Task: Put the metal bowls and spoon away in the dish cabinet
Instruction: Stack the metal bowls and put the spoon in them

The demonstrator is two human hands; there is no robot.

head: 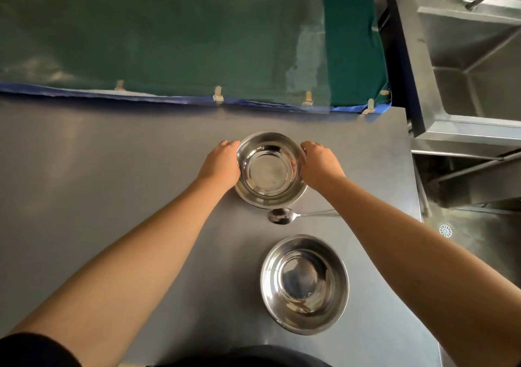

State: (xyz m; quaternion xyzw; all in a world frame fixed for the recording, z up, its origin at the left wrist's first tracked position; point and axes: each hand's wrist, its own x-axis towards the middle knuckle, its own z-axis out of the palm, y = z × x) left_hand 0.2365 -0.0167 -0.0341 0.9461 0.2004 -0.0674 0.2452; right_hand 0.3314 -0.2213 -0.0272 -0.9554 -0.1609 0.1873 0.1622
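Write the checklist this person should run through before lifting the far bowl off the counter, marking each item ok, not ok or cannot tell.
1. Left hand on the far bowl: ok, against its left side.
2. Right hand on it: ok, against its right side.
3. Far bowl empty: ok, nothing shows inside.
4. Spoon clear of the far bowl: cannot tell; it lies just beside the near rim, and contact is unclear.
5. Near bowl out of the way: ok, it stands apart, closer to the person.
6. Cabinet ready: cannot tell, it is not in view.

No readable text, label or number shows anywhere.
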